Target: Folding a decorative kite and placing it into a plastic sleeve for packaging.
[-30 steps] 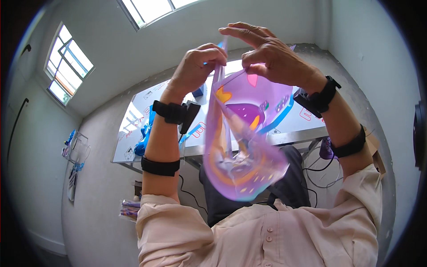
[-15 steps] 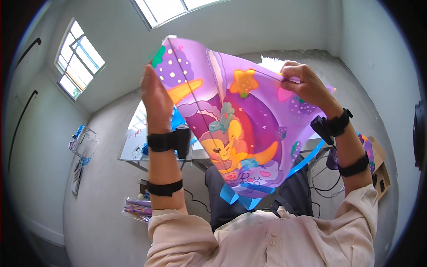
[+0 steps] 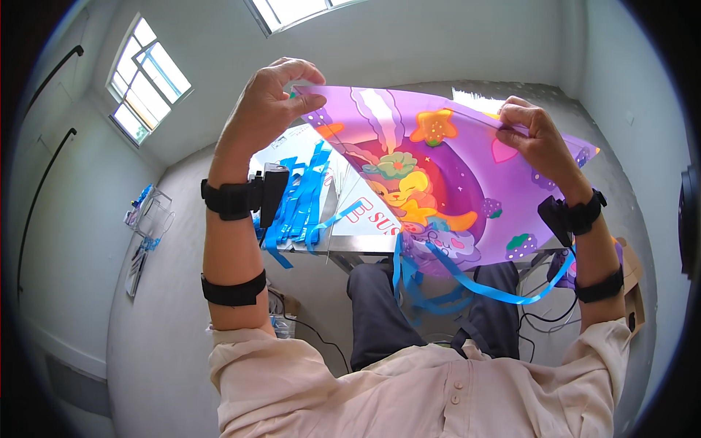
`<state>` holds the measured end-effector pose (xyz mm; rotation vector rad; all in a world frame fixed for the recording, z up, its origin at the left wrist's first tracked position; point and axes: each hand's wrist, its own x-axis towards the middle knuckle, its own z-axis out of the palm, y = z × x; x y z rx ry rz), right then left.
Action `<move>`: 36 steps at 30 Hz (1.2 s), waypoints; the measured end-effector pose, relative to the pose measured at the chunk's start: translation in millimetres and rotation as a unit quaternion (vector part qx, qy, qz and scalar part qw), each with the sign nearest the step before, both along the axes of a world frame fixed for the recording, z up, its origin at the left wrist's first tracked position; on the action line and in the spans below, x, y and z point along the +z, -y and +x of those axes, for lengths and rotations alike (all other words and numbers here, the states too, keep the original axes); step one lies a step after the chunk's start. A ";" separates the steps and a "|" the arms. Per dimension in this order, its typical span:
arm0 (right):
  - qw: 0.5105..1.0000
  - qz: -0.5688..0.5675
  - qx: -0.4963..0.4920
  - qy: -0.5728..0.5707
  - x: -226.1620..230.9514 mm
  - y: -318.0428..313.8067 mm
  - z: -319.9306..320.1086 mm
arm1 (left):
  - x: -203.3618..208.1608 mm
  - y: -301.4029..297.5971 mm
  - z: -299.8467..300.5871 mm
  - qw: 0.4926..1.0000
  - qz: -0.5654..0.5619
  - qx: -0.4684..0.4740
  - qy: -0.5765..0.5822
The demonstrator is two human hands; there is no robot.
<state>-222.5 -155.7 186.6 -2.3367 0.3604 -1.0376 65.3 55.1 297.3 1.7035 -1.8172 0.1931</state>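
A purple kite (image 3: 453, 182) printed with a cartoon animal, stars and berries is held up in front of me. My left hand (image 3: 274, 95) pinches its upper left corner between thumb and fingers. My right hand (image 3: 527, 131) is closed on the top edge, further right, where a thin dark rod runs along the sheet. From the kite's lower end hang long blue ribbon tails (image 3: 496, 293), looping over my lap. Under its left side, a pile of blue ribbon strips (image 3: 303, 191) lies on the table (image 3: 365, 245).
White printed board (image 3: 372, 219) covers the tabletop, with a bristly white bundle (image 3: 478, 100) at its far edge. On the right floor stands an open cardboard box (image 3: 632, 285). A wire rack (image 3: 155, 212) is at the left, and black cables (image 3: 314, 327) trail near my legs.
My left hand has moved up from beside the kite's left edge and now grips the corner. The kite has swung right and spread flatter, uncovering the ribbons on the table.
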 end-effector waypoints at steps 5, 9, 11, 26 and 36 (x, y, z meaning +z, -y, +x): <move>0.998 -0.054 -0.005 0.013 2.9 -15.2 -19.2 | -6.6 -14.5 0.9 1.000 -0.026 0.000 0.003; 0.993 -0.106 -0.045 -0.021 -4.5 -8.0 -51.5 | -5.4 -34.5 9.2 0.996 -0.025 0.042 -0.075; 0.992 -0.122 -0.028 -0.010 -8.1 -3.0 -54.3 | -9.7 -40.1 15.5 0.996 0.007 0.027 -0.087; 0.995 -0.028 0.021 -0.089 -32.6 68.4 -83.0 | -37.1 -28.6 53.3 0.987 -0.034 0.010 -0.159; 0.969 0.188 0.100 -0.129 -62.6 89.1 -124.4 | -11.1 -37.6 92.7 0.986 -0.091 0.040 -0.136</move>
